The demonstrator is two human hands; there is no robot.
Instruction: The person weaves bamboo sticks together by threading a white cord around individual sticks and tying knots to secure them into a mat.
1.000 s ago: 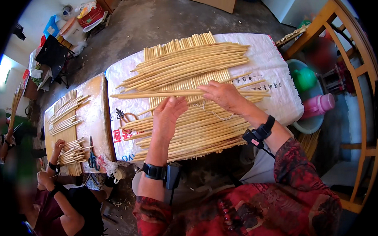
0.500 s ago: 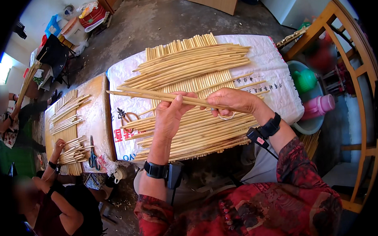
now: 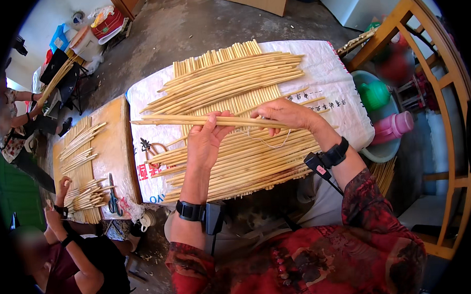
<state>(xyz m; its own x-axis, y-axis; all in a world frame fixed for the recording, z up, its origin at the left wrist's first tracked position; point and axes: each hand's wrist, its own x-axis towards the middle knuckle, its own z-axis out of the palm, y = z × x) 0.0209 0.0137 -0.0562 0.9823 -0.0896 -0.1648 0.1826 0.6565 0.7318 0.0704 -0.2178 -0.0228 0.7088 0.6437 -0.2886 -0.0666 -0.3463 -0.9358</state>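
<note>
Held sticks [image 3: 167, 120] swung nearer level since earlier frame; left grip [image 3: 204, 140] holding them mid-length, right grip [image 3: 289, 114] holding near right end.

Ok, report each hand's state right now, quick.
Left hand: closed on a pair of pale sticks, thumb across them.
Right hand: closed on their right end; whether it also grips the white string cannot be told.

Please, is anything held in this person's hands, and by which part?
Yes, pale sticks: the left hand holds them around the middle, the right hand near their right end.
</note>
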